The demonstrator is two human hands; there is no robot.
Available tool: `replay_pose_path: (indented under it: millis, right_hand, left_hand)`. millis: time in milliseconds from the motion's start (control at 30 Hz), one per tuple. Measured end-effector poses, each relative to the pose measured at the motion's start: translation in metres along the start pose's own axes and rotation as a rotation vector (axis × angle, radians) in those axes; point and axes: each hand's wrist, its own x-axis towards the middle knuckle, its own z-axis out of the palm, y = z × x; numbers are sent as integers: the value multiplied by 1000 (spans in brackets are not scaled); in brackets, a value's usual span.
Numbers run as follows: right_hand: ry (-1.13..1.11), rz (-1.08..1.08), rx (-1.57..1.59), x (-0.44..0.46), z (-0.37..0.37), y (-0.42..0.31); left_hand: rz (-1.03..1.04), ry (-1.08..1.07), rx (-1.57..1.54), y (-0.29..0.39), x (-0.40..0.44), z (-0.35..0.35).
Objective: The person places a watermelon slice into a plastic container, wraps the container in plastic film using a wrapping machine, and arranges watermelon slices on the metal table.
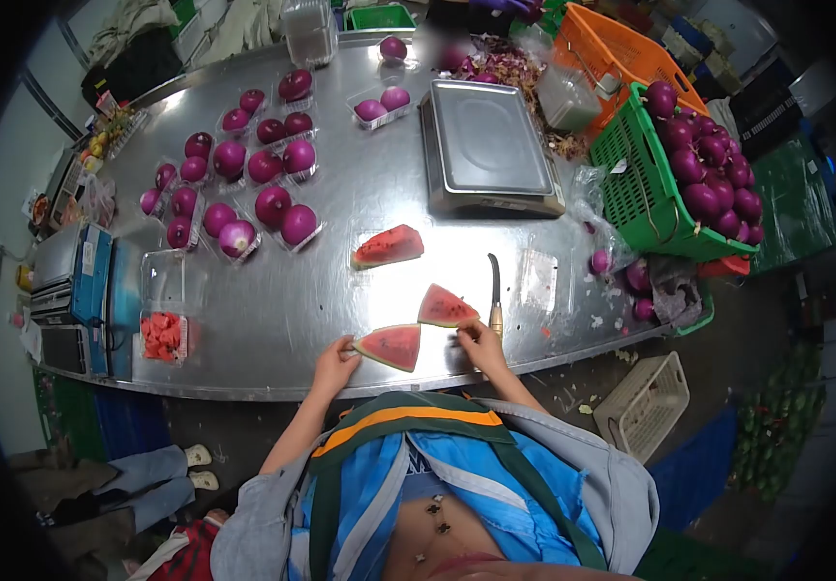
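My left hand [337, 366] pinches the left tip of a watermelon slice [391, 347] near the table's front edge. Its fingers are closed on the green rind corner. A second watermelon slice [446, 307] lies just up and to the right, with my right hand [482, 347] closed at its lower right corner. The two slices nearly meet at their edges. Farther back rests a thicker watermelon wedge [389, 247]. A curved knife [495, 290] with a wooden handle lies right beside my right hand, its blade pointing away from me.
Packs of purple onions [265, 167] cover the table's [273, 290] back left. A tray of watermelon chunks [163, 337] sits front left. Behind the slices is a scale [491, 140]. A green crate [643, 189] of onions and an orange crate [621, 48] stand right.
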Motion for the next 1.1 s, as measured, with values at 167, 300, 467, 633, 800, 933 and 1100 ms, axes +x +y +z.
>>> replay_pose_path:
  millis: [167, 300, 467, 633, 800, 933, 1100]
  right_hand:
    - [-208, 87, -152, -12, 13, -6]
    - [-234, 45, -188, -14, 14, -3]
    - [-251, 36, -234, -12, 13, -12]
    - [-311, -29, -294, -10, 16, -10]
    - [-390, -15, -221, -27, 6, -23]
    - [-600, 175, 20, -68, -22, 13]
    - [-468, 429, 353, -100, -54, 72]
  left_hand:
    - [-75, -115, -6, -9, 8, 7]
    - [-104, -133, 5, -4, 8, 6]
    - [-100, -8, -145, -4, 9, 6]
    - [-72, 119, -170, 6, 1, -2]
    - [61, 271, -64, 1, -25, -19]
    - [74, 152, 3, -34, -93, -39]
    - [-342, 188, -223, -112, -165, -34]
